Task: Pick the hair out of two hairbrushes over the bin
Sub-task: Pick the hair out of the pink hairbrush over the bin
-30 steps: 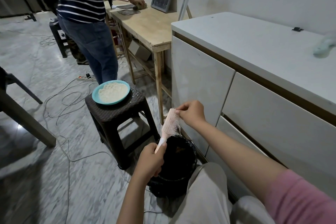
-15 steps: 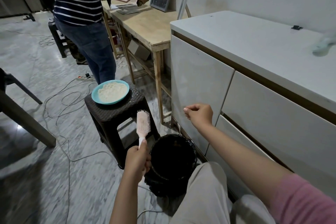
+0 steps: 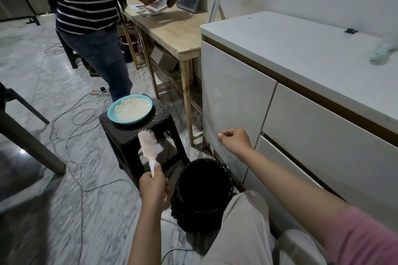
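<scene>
On the left a grey marble-patterned floor [image 3: 43, 84] carries loose cables and a white power strip [image 3: 98, 92]. A dark woven stool [image 3: 137, 133] stands there with a teal plate [image 3: 129, 109] of pale crumbly stuff on top. Just in front of the stool, the left hand [image 3: 154, 186] grips the handle of a pale pink hairbrush [image 3: 148, 144], fingers curled round it and thumb laid up along the stem. The brush stands nearly upright, its oval head slotted with rows of vents and its pale bristles pointing right; it is held to the left of the bin, not over it. The black bin [image 3: 202, 191] sits on the floor beside the person's light-trousered knee. Up and to the right, the right hand [image 3: 233, 141] hangs before the white cabinet [image 3: 237, 97] with fingers curled in, thumb against forefinger; whether it pinches any hair I cannot tell. At the far right, a blurred mint-green object [image 3: 382, 52] lies on the cabinet top.
</scene>
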Motion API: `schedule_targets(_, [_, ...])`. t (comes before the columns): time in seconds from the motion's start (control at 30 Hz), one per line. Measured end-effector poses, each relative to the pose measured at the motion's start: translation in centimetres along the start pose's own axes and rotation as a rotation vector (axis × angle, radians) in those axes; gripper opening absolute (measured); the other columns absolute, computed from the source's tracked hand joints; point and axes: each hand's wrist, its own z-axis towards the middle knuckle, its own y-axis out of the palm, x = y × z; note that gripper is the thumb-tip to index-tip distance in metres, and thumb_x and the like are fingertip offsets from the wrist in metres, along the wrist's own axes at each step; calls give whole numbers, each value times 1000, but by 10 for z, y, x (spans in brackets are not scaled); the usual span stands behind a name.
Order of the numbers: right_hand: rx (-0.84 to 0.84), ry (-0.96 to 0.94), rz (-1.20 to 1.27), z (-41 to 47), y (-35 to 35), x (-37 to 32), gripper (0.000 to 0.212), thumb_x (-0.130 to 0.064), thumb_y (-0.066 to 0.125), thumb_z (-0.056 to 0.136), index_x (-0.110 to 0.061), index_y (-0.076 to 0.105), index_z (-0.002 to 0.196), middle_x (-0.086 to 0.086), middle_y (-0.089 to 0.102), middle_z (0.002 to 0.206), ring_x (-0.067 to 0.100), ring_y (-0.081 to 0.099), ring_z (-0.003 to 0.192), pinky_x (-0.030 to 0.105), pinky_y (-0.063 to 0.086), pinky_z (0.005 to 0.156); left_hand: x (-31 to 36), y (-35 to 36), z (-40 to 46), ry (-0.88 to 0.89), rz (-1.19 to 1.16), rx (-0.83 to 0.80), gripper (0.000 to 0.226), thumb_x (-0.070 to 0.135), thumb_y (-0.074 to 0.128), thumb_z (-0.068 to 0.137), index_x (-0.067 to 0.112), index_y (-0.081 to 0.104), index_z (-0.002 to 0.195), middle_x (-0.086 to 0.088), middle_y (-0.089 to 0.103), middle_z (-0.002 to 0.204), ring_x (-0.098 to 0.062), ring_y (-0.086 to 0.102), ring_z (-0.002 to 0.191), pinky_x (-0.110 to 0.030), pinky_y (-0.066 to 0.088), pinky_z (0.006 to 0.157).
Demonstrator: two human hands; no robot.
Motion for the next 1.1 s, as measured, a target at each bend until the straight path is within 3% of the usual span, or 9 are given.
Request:
schedule_targets(0.13, [-158, 13, -51, -2, -1, -7, 22, -13, 50, 91, -12, 71, 99, 9, 66, 97, 20, 59, 89, 26, 46, 80, 7, 5, -9, 35, 18, -59, 36, 34, 46, 100, 10, 43, 72, -9, 43, 62, -16, 35, 47, -25, 29, 45])
schedule_targets(0.2, [-220, 19, -36, -4, -3, -11, 27, -8, 44, 93, -13, 68, 103, 6, 62, 100, 22, 61, 82, 18, 49, 59, 8, 6, -12, 50, 45, -82, 36, 34, 45, 101, 10, 43, 74, -8, 41, 61, -16, 34, 45, -25, 28, 44])
schedule_targets(0.3, [-250, 7, 4, -9, -5, -13, 24, -2, 46, 91, -12, 67, 95, 6, 62, 104, 23, 68, 66, 9, 36, 35, 8, 8, -14, 61, 67, -111, 32, 34, 45, 100, 8, 47, 82, -7, 40, 60, -15, 34, 44, -24, 28, 41])
schedule_targets(0.43, [-180, -66, 41, -11, 2, -16, 20, -3, 57, 85, -18, 62, 73, 5, 66, 81, 13, 66, 58, 17, 46, 45, 6, 13, -18, 80, 128, -166, 31, 35, 44, 101, 6, 50, 90, -7, 41, 60, -15, 34, 41, -20, 27, 32])
schedule_targets(0.53, [-171, -173, 61, -16, 9, -24, 3, -18, 67, 82, -17, 65, 84, 6, 68, 87, 18, 68, 74, 28, 55, 65, 1, 20, -23, 126, 178, -214, 31, 33, 44, 101, 6, 47, 86, -8, 40, 58, -14, 34, 36, -16, 26, 32])
schedule_targets(0.63, [-193, -300, 84, -25, 14, -38, 33, -34, 74, 76, -17, 64, 103, -1, 64, 92, 15, 63, 87, 31, 54, 78, -9, 27, -25, 224, 315, -174, 37, 37, 47, 98, 7, 44, 76, -6, 45, 58, -16, 42, 38, -20, 32, 36])
schedule_targets(0.73, [-231, -312, 111, -33, 22, -50, 52, -42, 79, 67, -19, 61, 110, -6, 58, 92, 14, 60, 93, 30, 52, 83, -16, 34, -30, 346, 419, -88, 36, 42, 49, 94, 13, 49, 73, -3, 56, 65, -23, 56, 56, -31, 44, 51])
schedule_targets(0.97, [-148, -196, 280, -39, 34, -60, 37, -17, 85, 64, -18, 71, 98, -6, 61, 81, 17, 62, 86, 33, 55, 81, -14, 45, -48, 501, 322, -69, 38, 34, 51, 96, 14, 43, 64, 3, 47, 55, -17, 45, 50, -32, 35, 51])
schedule_targets(1.1, [-135, -186, 321, -36, 31, -65, 30, -13, 87, 60, -17, 72, 85, -1, 57, 74, 16, 57, 71, 30, 52, 68, -20, 41, -39, 519, 244, -133, 42, 39, 53, 93, 16, 40, 61, 2, 41, 50, -21, 42, 47, -38, 37, 50])
